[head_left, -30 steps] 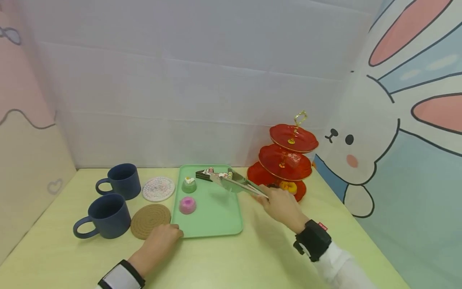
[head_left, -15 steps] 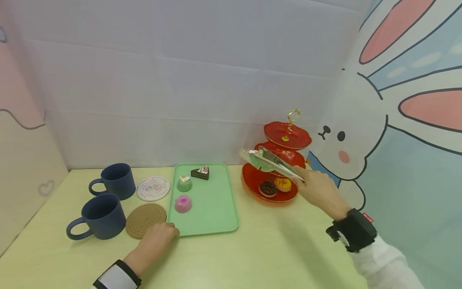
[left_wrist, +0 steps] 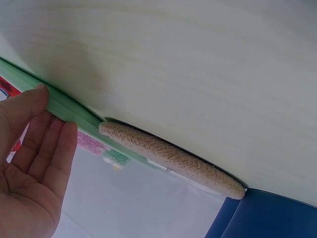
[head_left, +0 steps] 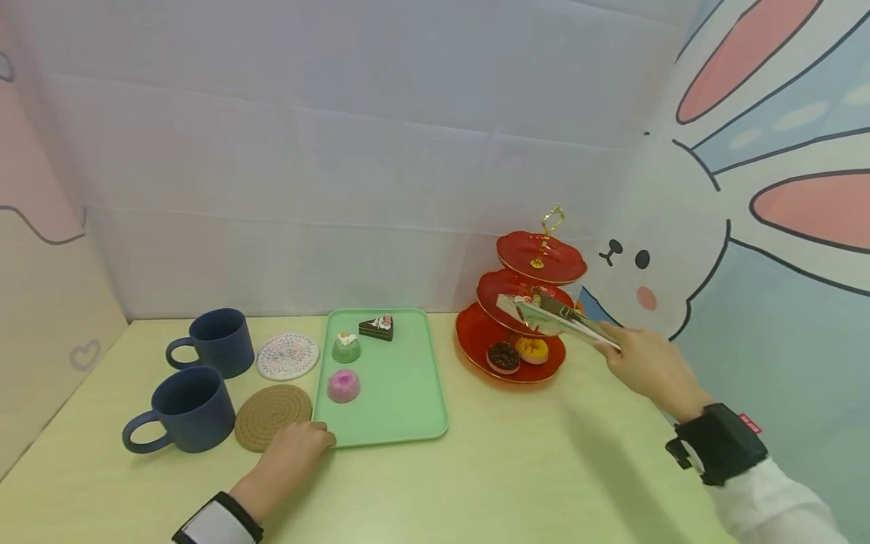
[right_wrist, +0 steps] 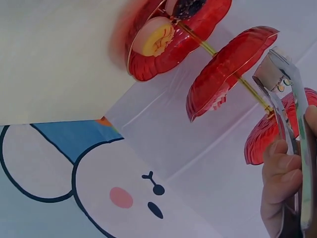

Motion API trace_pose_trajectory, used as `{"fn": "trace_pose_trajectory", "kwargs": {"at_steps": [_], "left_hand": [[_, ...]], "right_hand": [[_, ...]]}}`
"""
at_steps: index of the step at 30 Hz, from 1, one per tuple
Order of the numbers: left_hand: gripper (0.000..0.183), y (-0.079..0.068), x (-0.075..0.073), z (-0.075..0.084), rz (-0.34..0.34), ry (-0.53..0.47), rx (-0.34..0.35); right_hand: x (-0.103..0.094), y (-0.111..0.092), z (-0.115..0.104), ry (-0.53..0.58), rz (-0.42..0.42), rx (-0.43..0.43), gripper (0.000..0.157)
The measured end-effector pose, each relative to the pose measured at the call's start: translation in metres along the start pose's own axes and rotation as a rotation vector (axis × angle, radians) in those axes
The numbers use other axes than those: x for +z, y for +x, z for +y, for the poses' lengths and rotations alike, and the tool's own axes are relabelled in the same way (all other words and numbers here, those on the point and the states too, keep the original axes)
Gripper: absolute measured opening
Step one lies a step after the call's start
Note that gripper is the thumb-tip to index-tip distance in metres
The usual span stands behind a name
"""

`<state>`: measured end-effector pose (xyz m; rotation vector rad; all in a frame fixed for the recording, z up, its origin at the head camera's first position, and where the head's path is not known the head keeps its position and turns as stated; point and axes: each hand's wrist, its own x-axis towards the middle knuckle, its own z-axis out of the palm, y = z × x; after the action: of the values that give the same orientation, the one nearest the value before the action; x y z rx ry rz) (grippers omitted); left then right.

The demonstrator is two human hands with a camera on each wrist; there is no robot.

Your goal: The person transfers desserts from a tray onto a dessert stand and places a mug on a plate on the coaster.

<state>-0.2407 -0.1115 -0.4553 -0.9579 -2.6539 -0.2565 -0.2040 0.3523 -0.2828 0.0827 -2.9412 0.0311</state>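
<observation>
My right hand (head_left: 649, 366) grips metal serving tongs (right_wrist: 299, 99) by the handles. Between the tong ends is a small cake piece (right_wrist: 268, 72), held over the middle tier of the red three-tier stand (head_left: 469, 344); in the head view the tong blades mostly cover it. On the stand's bottom tier sit a chocolate doughnut (head_left: 503, 357) and a yellow doughnut (head_left: 532, 350). My left hand (head_left: 294, 451) pinches the near left corner of the green tray (head_left: 408, 412). The tray carries a chocolate cake slice (head_left: 377, 327), a green cake (head_left: 347, 347) and a pink cake (head_left: 343, 385).
Two dark blue mugs, the far one (head_left: 220, 344) and the near one (head_left: 193, 412), stand at the left. Between them and the tray lie a patterned white coaster (head_left: 288, 356) and a woven brown coaster (head_left: 273, 417). A white wall (head_left: 306, 189) closes off the back.
My right hand has carried the cake piece in the tongs from the tray rightward to the stand's middle tier, and lowered it in the last half second. My left hand stays at the tray corner.
</observation>
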Motion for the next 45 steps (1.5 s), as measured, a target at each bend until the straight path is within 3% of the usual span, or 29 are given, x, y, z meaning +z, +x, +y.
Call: {"fn": "trace_pose_trajectory", "kwargs": {"at_steps": [9, 20, 45], "left_hand": [[0.015, -0.001, 0.002, -0.001, 0.007, -0.002, 0.004], [0.015, -0.001, 0.002, -0.001, 0.036, 0.006, 0.033], [0.015, -0.001, 0.002, -0.005, 0.030, -0.002, 0.031]], "right_hand": [[-0.008, 0.008, 0.021, -0.060, -0.028, -0.061, 0.047], [-0.010, 0.020, 0.028, -0.125, -0.018, -0.099, 0.043], [-0.027, 0.038, 0.029, -0.113, -0.179, -0.020, 0.051]]}}
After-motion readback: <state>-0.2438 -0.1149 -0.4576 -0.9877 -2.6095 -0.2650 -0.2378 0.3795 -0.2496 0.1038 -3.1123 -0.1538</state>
